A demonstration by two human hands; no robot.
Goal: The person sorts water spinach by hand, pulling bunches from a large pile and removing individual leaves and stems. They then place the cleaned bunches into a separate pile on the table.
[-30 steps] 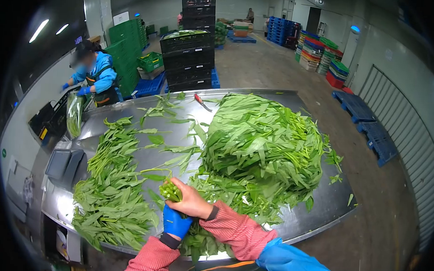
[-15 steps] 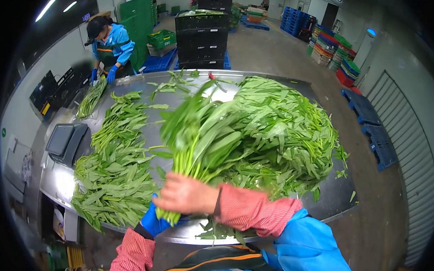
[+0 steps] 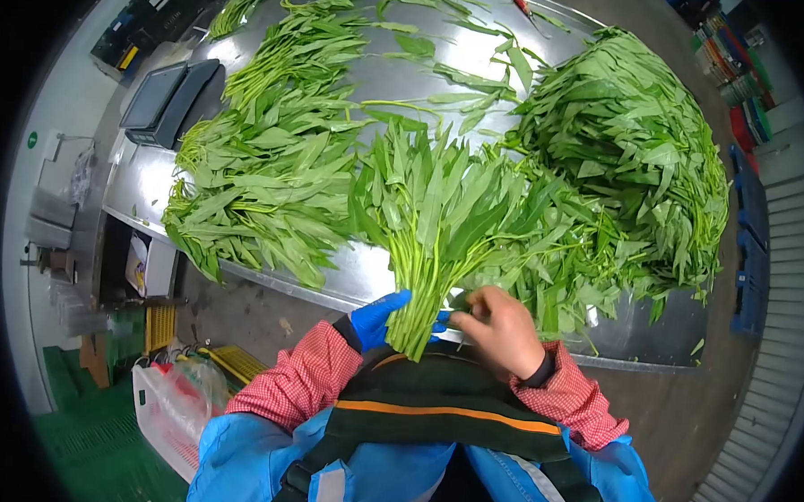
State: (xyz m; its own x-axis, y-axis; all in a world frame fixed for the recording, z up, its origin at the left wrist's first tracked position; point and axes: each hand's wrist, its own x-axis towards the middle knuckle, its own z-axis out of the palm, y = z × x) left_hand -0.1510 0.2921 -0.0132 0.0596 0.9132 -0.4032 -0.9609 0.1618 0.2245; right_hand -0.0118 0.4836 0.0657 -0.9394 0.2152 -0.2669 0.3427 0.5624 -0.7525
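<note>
My left hand (image 3: 381, 319), in a blue glove, is wrapped round the stems of a leafy green bunch (image 3: 429, 243), whose leaves point away from me. Just right of those stems is my bare right hand (image 3: 499, 330), its thumb and forefinger close together; whether anything small is between them cannot be made out. On the right of the metal table (image 3: 365, 272) lies a big heap of greens (image 3: 630, 153). A long row of greens (image 3: 270, 182) lies on the left side.
A grey scale (image 3: 162, 101) stands at the table's left edge. A small red-handled tool (image 3: 523, 5) and loose leaves lie at the far side. Below left are a white basket with plastic bags (image 3: 175, 412) and green crates (image 3: 89, 435).
The view has tipped down, and the co-worker is out of sight. My right hand has moved off the bunch to its right side. The bunch now stands more upright in my left hand.
</note>
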